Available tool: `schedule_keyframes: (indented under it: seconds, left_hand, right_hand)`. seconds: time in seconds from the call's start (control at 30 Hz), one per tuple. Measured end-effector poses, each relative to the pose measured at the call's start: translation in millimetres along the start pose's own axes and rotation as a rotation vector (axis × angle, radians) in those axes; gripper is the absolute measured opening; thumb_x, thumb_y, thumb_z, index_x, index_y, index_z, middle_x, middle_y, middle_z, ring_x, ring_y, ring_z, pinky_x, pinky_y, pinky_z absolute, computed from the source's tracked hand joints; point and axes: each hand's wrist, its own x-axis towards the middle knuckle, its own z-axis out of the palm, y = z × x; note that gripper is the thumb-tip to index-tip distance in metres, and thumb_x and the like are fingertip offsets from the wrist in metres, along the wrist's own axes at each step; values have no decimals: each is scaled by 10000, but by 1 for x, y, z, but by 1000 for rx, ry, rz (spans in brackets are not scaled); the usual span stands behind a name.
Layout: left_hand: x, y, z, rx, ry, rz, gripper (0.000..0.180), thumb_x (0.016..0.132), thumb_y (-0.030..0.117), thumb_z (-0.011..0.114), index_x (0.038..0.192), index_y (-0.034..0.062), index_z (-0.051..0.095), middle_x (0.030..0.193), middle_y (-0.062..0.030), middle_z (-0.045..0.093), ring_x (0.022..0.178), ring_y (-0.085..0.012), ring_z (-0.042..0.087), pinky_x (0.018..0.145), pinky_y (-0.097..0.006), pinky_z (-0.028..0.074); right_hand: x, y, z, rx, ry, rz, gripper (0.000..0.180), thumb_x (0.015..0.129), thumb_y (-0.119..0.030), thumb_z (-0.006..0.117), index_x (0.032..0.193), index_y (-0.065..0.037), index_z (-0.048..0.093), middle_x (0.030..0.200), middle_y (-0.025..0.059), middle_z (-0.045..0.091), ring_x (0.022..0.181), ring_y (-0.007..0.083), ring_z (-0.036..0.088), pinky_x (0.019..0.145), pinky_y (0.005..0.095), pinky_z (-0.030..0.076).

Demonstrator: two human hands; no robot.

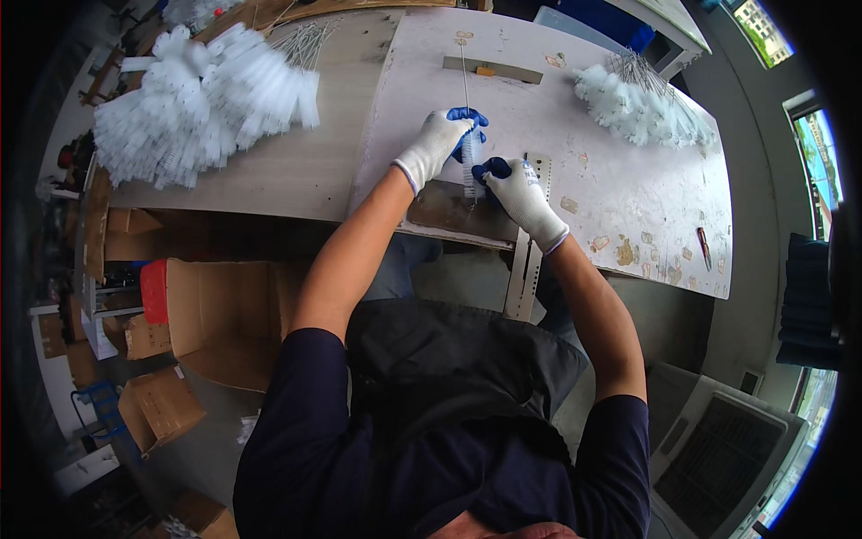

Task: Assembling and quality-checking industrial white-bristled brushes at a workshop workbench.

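Observation:
A bottle-style brush [469,179] with clear-white bristles and a long thin wire handle stands nearly in line with me, its bristle end nearer. My left hand [442,144], in a white glove with blue fingertips, is closed around the brush at the top of the bristles. Gloved the same way, my right hand [521,190] has its fingers curled together just right of the bristles. Whether a small thing lies in that pinch is hidden. Beneath the brush's near end is a dark metal plate [435,205] at the table edge.
Big heaps of similar white brushes lie at left [206,103] and a smaller bunch at right [642,103]. A perforated metal strip [523,278] juts past the table's front edge. A flat bar [492,70] lies beyond my hands; a slim red-and-dark tool [704,249] lies right. Cardboard box [224,314] below left.

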Motion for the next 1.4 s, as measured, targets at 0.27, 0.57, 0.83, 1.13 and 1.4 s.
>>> schedule_keyframes:
  seconds: [0.27,0.57,0.83,1.13,1.4]
  left_hand:
    - [4,-8,-3,31,-10,-12,191,948,115,542,986,88,727,890,-61,715,794,-150,690,581,-296,522]
    - [3,-2,-2,110,-84,32,200,947,107,555,1023,102,740,859,-25,699,755,-125,673,601,-285,537]
    - [8,-2,-6,166,-107,8,240,945,104,534,1083,73,727,897,-31,687,783,-125,626,715,-280,526]
    - [23,-24,7,189,-124,138,207,904,76,587,1041,-28,702,983,-84,720,843,-145,649,777,-291,533]
    - [22,-15,25,284,-87,69,209,913,98,588,1075,19,695,843,-66,698,704,-135,646,615,-273,525]
  right_hand:
    - [-2,-9,3,-105,-45,5,293,881,-304,631,906,-17,684,892,208,695,879,369,670,794,431,517]
    - [-20,12,-27,-464,269,-522,174,792,-225,704,888,-87,661,837,104,673,789,316,649,723,415,525]
    - [-5,-4,-34,-878,-226,-920,583,830,-399,656,1338,-143,529,1395,104,486,1091,282,544,916,432,480]
    - [30,1,-19,-941,-309,-1234,236,851,-277,576,963,-82,645,1048,101,590,938,250,596,768,364,515]
    - [16,-1,-12,-899,-213,-1206,122,830,-264,605,860,-157,656,872,53,633,785,213,639,673,360,507]
